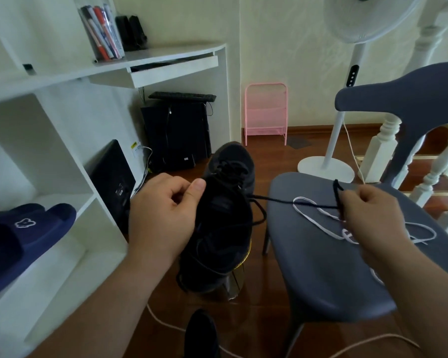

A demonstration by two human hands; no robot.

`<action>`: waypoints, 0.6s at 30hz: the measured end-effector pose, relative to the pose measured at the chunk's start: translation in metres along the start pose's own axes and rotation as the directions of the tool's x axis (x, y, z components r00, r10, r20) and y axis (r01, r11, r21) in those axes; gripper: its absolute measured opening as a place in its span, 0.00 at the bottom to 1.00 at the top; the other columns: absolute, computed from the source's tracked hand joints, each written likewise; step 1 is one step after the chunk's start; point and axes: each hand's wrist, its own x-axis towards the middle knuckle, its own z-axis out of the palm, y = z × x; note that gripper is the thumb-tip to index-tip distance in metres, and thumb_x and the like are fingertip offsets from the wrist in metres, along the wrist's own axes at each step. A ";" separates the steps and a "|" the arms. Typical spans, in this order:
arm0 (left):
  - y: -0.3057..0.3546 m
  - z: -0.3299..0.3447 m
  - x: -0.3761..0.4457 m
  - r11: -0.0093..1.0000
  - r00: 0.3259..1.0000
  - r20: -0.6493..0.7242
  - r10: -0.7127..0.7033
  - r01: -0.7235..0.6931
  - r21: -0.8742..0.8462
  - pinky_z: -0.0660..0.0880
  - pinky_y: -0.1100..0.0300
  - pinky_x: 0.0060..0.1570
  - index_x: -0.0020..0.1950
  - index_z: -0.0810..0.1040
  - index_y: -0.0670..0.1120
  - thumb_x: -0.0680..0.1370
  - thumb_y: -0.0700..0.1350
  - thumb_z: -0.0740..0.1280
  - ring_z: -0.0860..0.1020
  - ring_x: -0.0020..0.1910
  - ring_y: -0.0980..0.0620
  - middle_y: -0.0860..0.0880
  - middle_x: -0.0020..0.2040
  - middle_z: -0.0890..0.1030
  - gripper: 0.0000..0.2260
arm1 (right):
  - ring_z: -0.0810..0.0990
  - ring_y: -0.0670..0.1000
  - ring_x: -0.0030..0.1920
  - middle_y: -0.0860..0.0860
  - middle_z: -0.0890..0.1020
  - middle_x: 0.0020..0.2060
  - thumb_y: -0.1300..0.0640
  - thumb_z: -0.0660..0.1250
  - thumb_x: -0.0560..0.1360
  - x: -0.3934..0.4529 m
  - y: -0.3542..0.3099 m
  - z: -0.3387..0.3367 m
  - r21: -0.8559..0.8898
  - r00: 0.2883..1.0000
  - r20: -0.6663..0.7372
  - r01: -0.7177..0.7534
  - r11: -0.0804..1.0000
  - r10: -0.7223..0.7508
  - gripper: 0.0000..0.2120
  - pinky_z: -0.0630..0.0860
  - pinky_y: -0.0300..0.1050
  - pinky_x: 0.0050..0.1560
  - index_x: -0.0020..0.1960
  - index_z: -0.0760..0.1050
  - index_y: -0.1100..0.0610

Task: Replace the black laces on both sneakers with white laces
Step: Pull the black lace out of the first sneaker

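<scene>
My left hand [163,213] grips a black sneaker [225,220] by its left side, toe pointing away from me, held above the floor. From its eyelets a black lace [277,201] runs taut to the right into my right hand [370,215], which pinches the lace's end over the chair. White laces [318,222] lie in loose loops on the grey chair seat [321,267], partly hidden under my right hand. A second black sneaker [202,334] stands on the floor at the bottom edge, only partly in view.
White shelving [70,177] fills the left side, with navy slippers [23,236] on a lower shelf. A pink rack [266,112], a standing fan base [326,169] and white balusters [383,148] stand behind. Cables [166,324] trail across the wooden floor.
</scene>
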 end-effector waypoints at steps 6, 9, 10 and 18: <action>0.004 0.003 -0.004 1.000 0.999 -0.038 0.028 -0.028 0.001 0.66 0.72 0.38 0.37 0.77 0.55 0.81 0.58 0.68 0.76 0.42 0.58 0.57 0.36 0.75 0.14 | 0.84 0.44 0.34 0.42 0.85 0.38 0.39 0.68 0.78 -0.026 -0.011 0.023 0.022 0.957 0.248 0.152 0.988 -0.153 0.07 0.80 0.42 0.34 0.46 0.80 0.40; 0.007 0.006 -0.005 1.000 0.999 -0.052 0.007 -0.008 -0.013 0.66 0.72 0.38 0.36 0.76 0.56 0.81 0.58 0.67 0.75 0.42 0.59 0.57 0.36 0.74 0.15 | 0.85 0.46 0.35 0.42 0.85 0.40 0.47 0.66 0.80 -0.046 -0.019 0.036 0.069 0.921 0.306 0.230 0.971 -0.240 0.04 0.82 0.49 0.39 0.48 0.76 0.37; 0.007 0.006 -0.005 0.999 0.998 -0.058 0.001 -0.002 -0.032 0.67 0.73 0.39 0.36 0.75 0.55 0.81 0.57 0.67 0.75 0.42 0.59 0.57 0.36 0.74 0.15 | 0.84 0.45 0.35 0.43 0.85 0.39 0.51 0.67 0.79 -0.050 -0.019 0.039 0.023 0.901 0.355 0.259 0.966 -0.250 0.06 0.82 0.50 0.40 0.47 0.77 0.39; 0.011 0.011 -0.014 0.994 0.999 0.004 -0.048 0.048 -0.097 0.69 0.75 0.43 0.40 0.79 0.54 0.82 0.56 0.69 0.77 0.45 0.59 0.57 0.40 0.77 0.12 | 0.86 0.50 0.43 0.43 0.84 0.46 0.36 0.73 0.66 -0.073 -0.022 0.051 0.261 0.784 0.612 -0.069 0.963 -0.110 0.16 0.85 0.53 0.44 0.48 0.78 0.45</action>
